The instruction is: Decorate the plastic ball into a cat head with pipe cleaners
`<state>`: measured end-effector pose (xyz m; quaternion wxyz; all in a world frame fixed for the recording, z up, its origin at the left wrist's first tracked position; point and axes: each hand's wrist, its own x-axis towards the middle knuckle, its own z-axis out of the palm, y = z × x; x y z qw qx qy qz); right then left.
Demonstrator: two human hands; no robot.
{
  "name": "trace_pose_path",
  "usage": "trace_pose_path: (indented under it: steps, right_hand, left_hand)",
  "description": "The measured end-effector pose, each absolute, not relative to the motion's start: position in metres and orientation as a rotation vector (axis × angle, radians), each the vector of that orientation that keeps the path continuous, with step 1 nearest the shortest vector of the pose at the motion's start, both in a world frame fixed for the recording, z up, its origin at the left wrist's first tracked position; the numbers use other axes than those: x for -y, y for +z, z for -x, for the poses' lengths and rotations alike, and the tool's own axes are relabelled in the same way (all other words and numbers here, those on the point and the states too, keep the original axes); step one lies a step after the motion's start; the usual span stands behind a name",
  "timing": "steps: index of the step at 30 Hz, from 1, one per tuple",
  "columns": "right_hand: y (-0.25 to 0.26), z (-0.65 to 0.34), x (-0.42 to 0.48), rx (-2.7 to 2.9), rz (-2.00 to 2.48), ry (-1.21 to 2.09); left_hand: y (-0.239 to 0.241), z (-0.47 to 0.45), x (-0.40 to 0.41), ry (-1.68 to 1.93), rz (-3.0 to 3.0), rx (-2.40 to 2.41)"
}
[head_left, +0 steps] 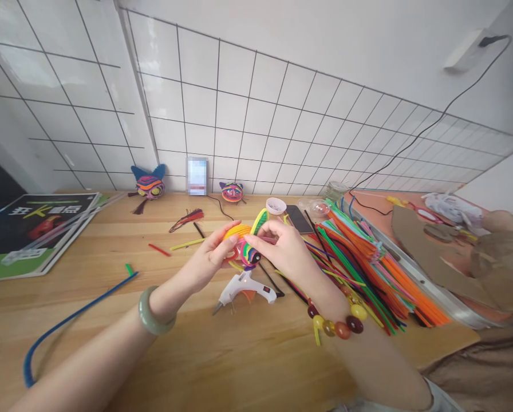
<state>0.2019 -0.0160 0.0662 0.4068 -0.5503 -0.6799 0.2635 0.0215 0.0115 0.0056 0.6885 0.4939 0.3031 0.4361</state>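
Note:
Between my two hands is a colourful pipe-cleaner animal head point(248, 252), with an orange top, striped sides, a dark eye and a green-and-yellow ear point(260, 222). My left hand point(213, 254) is closed on its left side, thumb in front and fingers over the orange part. At the base of the ear, my right hand point(288, 246) pinches the head between thumb and fingers. Part of the head is hidden behind my fingers. Just below it, a white glue gun point(235, 288) lies on its side, nozzle pointing left, a small light showing on its body.
Bundled pipe cleaners point(368, 257) spread over the right of the wooden table point(174, 355). Two finished-looking heads, one blue-eared point(149, 186) and one smaller point(232, 193), stand at the back beside a lit phone point(197, 177). A pink bowl point(276, 206) and a blue pipe cleaner point(80, 312) lie nearby.

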Motion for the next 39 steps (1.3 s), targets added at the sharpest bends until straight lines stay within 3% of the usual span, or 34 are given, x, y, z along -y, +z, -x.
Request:
trace_pose_path:
  steps: [27,34,39]
  right_hand:
    - [0.087,-0.201,-0.002,1.988,1.286,0.636]
    - [0.085,-0.223,-0.033,2.066,1.157,0.402]
    - [0.051,-0.216,-0.049,2.536,1.150,0.068]
  left_hand:
    - [0.009,-0.006,-0.028,1.014,-1.124,-0.654]
    - [0.026,0.017,-0.054,1.213,-0.855,-0.636]
    - [0.044,0.039,-0.060,1.479,-0.633,-0.535]
